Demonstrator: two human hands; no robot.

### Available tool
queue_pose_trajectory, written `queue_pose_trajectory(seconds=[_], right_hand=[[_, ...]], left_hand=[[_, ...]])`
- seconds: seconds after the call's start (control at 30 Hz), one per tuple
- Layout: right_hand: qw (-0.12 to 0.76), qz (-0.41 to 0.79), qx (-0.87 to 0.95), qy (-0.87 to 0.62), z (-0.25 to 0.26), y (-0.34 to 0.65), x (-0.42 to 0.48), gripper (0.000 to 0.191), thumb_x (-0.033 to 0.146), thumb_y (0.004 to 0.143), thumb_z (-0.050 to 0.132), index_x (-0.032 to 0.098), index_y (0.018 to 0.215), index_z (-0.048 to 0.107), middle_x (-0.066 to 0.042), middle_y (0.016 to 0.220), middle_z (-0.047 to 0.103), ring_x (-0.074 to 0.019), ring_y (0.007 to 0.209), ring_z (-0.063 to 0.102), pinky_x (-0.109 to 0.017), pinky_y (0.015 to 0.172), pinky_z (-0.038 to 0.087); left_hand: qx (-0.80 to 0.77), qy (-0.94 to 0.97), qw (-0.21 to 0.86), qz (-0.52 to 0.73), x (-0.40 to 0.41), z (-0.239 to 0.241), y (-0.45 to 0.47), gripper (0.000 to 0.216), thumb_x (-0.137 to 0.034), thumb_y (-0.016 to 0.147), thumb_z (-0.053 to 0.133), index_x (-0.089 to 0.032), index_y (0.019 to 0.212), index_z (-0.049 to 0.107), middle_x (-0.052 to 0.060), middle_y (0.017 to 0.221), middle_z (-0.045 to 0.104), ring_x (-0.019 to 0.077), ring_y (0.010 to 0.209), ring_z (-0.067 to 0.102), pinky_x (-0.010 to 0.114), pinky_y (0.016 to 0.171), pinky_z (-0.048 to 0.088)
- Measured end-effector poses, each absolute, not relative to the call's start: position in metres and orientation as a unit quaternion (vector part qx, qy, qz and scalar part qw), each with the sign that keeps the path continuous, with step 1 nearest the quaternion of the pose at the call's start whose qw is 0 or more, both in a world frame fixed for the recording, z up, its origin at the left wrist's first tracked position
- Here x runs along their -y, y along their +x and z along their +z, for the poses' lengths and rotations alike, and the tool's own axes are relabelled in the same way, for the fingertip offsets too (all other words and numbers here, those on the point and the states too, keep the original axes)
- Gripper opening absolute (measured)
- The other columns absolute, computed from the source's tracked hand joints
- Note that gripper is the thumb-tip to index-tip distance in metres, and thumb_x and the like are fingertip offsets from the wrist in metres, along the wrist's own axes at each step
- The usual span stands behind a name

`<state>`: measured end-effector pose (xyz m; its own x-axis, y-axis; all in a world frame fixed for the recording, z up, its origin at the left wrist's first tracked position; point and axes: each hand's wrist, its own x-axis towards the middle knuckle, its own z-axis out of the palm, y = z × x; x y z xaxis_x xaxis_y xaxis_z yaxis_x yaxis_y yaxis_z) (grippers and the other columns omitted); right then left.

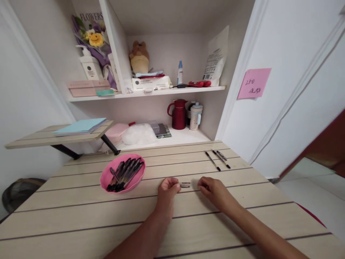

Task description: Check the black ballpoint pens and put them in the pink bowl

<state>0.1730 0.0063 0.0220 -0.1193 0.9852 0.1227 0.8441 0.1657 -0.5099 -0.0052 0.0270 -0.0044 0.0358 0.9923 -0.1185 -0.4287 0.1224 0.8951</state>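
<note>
In the middle of the table, my left hand (168, 189) pinches a clear pen cap with a dark clip (185, 185), which sticks out to the right from thumb and forefinger. My right hand (211, 190) is just to the right of it, fingers curled together, with a small gap between it and the cap. Whatever those fingers may hold is hidden. To the left, a pink bowl (103, 178) with a wavy rim contains several black capped pens (125, 174). Two uncapped pens (212, 161) and a loose pen cap (221, 155) lie at the table's back right.
A small raised shelf (35, 138) carrying blue papers (81, 126) stands at the back left. Behind the table, a white cabinet holds a red jug (179, 114), a lidded cup (196, 117) and a clear plastic bag (139, 134). A pink note (254, 83) is on the right wall.
</note>
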Motion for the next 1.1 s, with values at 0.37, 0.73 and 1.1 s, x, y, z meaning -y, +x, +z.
queue_pose_trajectory(seconds=[0.37, 0.73, 1.1], right_hand=[[0.176, 0.110, 0.788, -0.580, 0.033, 0.150, -0.003, 0.021, 0.025, 0.080, 0.042, 0.020, 0.081, 0.063, -0.005, 0.079, 0.065, -0.0173, 0.073, 0.058, -0.025, 0.063, 0.035], [0.121, 0.018, 0.539, -0.834, 0.033, 0.262, -0.082, 0.028, 0.036, 0.079, 0.042, 0.018, 0.076, 0.063, -0.011, 0.083, 0.066, -0.0241, 0.079, 0.060, -0.028, 0.055, 0.036], [0.111, 0.018, 0.516, -0.849, 0.008, 0.269, -0.124, 0.029, 0.030, 0.079, 0.044, 0.012, 0.090, 0.064, -0.018, 0.097, 0.063, -0.0257, 0.085, 0.061, -0.031, 0.065, 0.043]], left_hand=[[-0.419, 0.399, 0.612, 0.539, -0.029, -0.008, -0.005, 0.020, -0.012, 0.052, 0.067, -0.014, 0.070, 0.059, -0.001, 0.062, 0.057, 0.0082, 0.057, 0.050, 0.020, 0.059, 0.038], [-0.453, 0.421, 0.591, 0.518, -0.033, -0.016, 0.000, 0.019, -0.022, 0.056, 0.064, -0.014, 0.073, 0.062, 0.003, 0.068, 0.060, 0.0142, 0.069, 0.057, 0.023, 0.063, 0.042], [-0.443, 0.449, 0.584, 0.511, -0.034, -0.022, 0.001, 0.013, -0.021, 0.060, 0.060, -0.014, 0.072, 0.062, 0.002, 0.068, 0.060, 0.0141, 0.069, 0.056, 0.023, 0.063, 0.041]])
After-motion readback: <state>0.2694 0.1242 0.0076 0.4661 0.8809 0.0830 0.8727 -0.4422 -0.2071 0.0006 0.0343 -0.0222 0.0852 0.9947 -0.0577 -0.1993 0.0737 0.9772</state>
